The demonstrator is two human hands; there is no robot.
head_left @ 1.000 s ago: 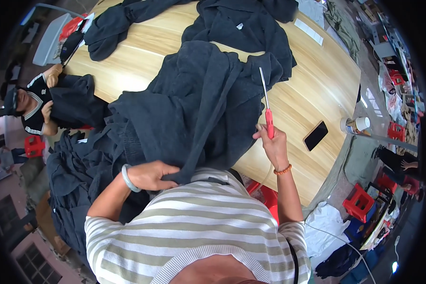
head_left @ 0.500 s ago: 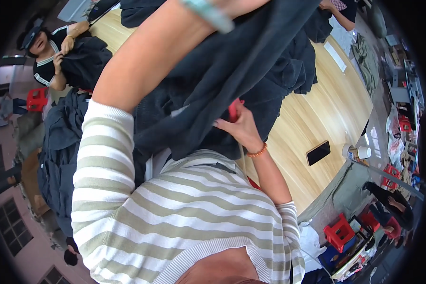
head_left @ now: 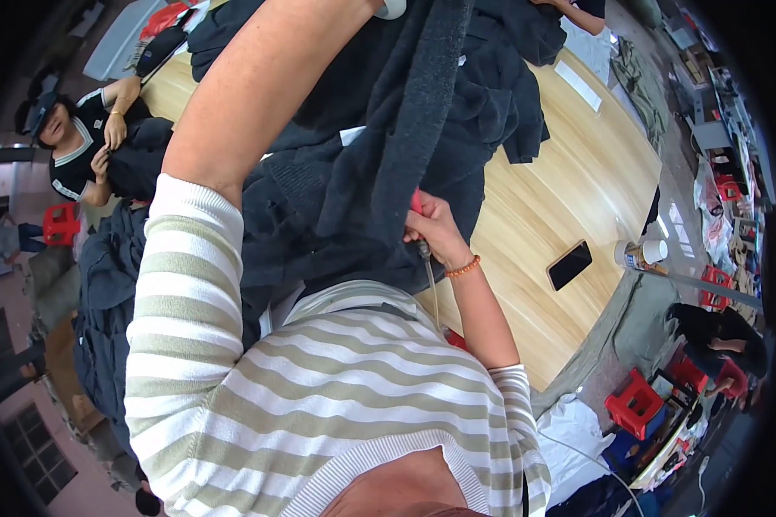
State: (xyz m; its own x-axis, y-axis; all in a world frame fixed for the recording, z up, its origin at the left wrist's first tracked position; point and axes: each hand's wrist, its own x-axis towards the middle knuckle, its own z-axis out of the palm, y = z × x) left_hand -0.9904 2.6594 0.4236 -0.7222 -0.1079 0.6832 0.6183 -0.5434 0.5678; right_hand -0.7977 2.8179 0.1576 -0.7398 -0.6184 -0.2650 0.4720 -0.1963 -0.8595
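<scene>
My left arm (head_left: 263, 95) reaches up and forward past the top edge of the head view. A pale band shows at the wrist, but the hand itself is cut off. From up there a black knitted garment (head_left: 414, 129) hangs down in a long stretch before me. My right hand (head_left: 440, 231), with an orange bead bracelet, is closed round a red air gun (head_left: 416, 202). Out of its lower end runs a metal fitting with a clear hose (head_left: 434, 289). The air gun's front is close to the garment's lower part, which partly hides it.
More black garments (head_left: 500, 103) are heaped on the wooden table (head_left: 578, 181), with another dark pile (head_left: 108, 302) to my left. A phone (head_left: 569, 264) and a white-lidded container (head_left: 642, 253) stand at the right. A co-worker (head_left: 82, 151) handles dark cloth at the far left. Red stools (head_left: 634, 403) stand around.
The raised left hand has gone out of view at the top, and the hanging garment has straightened. My right hand has turned, so the air gun's fitting and hose now show.
</scene>
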